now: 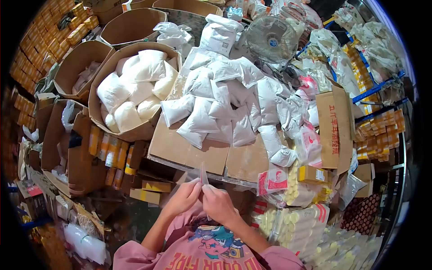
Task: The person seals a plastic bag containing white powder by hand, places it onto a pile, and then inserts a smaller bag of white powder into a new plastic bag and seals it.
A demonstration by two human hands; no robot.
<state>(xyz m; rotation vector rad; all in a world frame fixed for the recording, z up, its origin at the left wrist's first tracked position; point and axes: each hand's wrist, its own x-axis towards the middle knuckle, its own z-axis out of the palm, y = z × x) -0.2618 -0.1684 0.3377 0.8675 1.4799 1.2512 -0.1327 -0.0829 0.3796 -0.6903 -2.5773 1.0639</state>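
Note:
In the head view, both hands meet in front of my chest at the near edge of the cardboard-covered table [189,153]. My left hand [183,198] pinches a thin, clear plastic bag [202,172] between thumb and fingers. Right beside it, my right hand [219,204] grips the same bag, its fingers curled. The bag stands up narrowly above the fingertips; its lower part is hard to make out. Farther back on the table lies a heap of filled white bags [198,121], overlapping one another, the closest a short reach beyond my hands.
An open carton [96,96] of white filled bags stands left of the table. A fan [272,39] is at the back. To the right are a tall cardboard box [330,130], a small yellow-brown box [312,174] and wrapped stacks of pale round items [297,225].

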